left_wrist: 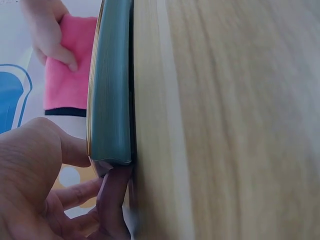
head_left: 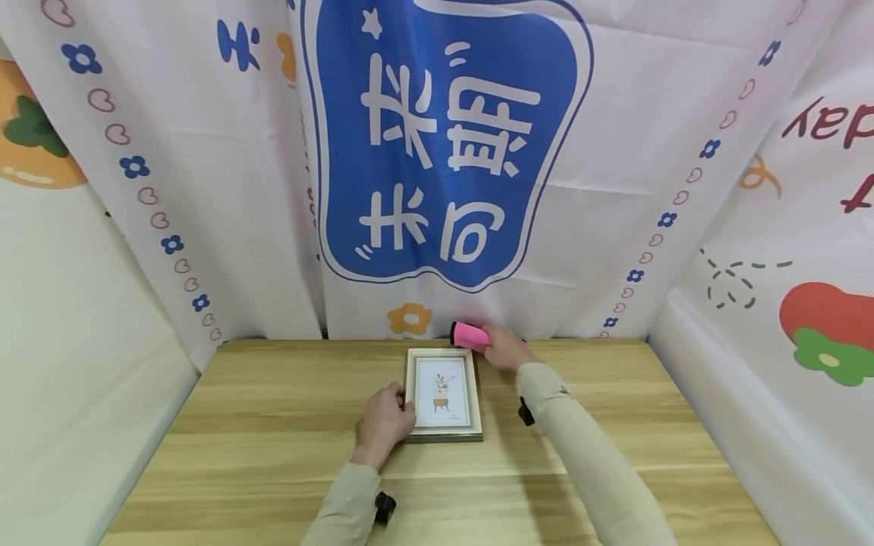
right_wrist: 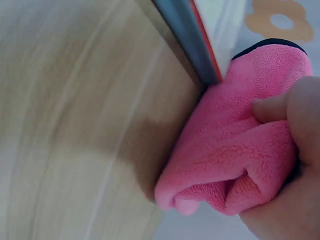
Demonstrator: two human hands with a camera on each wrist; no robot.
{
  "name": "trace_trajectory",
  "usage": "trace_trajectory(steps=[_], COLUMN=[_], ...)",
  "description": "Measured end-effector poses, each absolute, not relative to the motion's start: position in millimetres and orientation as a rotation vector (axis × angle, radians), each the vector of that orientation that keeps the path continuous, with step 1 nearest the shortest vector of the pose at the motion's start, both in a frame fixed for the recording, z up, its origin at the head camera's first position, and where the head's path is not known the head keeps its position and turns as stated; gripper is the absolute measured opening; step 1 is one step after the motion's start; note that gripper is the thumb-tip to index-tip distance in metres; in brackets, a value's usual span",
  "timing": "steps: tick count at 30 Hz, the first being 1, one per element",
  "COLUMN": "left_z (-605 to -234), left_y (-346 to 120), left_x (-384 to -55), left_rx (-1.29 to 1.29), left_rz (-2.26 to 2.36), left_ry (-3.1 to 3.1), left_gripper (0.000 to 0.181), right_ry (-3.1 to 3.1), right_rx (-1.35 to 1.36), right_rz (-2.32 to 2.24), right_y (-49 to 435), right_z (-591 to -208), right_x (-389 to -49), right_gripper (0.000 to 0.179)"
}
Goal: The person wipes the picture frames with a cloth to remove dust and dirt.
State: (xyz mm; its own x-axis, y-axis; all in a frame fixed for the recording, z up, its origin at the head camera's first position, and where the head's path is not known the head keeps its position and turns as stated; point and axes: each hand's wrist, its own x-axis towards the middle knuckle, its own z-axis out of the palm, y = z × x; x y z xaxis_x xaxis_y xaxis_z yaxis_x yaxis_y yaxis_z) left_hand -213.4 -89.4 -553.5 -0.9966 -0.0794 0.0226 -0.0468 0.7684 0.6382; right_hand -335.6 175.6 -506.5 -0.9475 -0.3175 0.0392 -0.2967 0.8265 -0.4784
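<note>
Flat on the light wooden table (head_left: 259,425) lies a small rectangular picture frame with a grey-green wooden border (head_left: 443,394), a white mount and a little print of a potted plant on a stand, sitting near the middle of the tabletop and closer to its far edge; at the frame's far right corner a folded bright pink fleecy cloth with a dark trim (head_left: 469,335) is pressed right up against the frame's edge, and the right wrist view shows the fold of cloth touching that grey-green corner; the right hand (head_left: 504,349) is bunched around the cloth, fingers curled over the top of the fold and gripping it; over on the other side, the left hand (head_left: 382,423) sits at the frame's near left corner, fingers curled against the frame's side, and the left wrist view shows a fingertip tucked under the frame's edge with the thumb above it, so that hand is holding the frame; both arms are in pale beige sleeves, each with a small black clip at the wrist; behind the table hangs a white printed backdrop (head_left: 451,144) with a large blue shape bearing white characters, bordered by little blue flowers and pink hearts.
</note>
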Motion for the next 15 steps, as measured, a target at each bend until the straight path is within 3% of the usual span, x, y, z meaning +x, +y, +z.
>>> trace_trajectory(steps=[5,15], left_z=[-556,-554], left_y=[-94,-93], left_x=[-212,-213], left_rx=[0.114,0.063], left_rz=[-1.053,-1.023], left_ry=[-2.910,-2.901], left_gripper=[0.026,0.022], right_ry=[2.881,2.875], right_rx=[-0.455,-0.459], right_rz=[-0.956,-1.147], right_y=[182,185], right_z=[-489,-465], right_x=[-329,-331], right_gripper=[0.033,0.021])
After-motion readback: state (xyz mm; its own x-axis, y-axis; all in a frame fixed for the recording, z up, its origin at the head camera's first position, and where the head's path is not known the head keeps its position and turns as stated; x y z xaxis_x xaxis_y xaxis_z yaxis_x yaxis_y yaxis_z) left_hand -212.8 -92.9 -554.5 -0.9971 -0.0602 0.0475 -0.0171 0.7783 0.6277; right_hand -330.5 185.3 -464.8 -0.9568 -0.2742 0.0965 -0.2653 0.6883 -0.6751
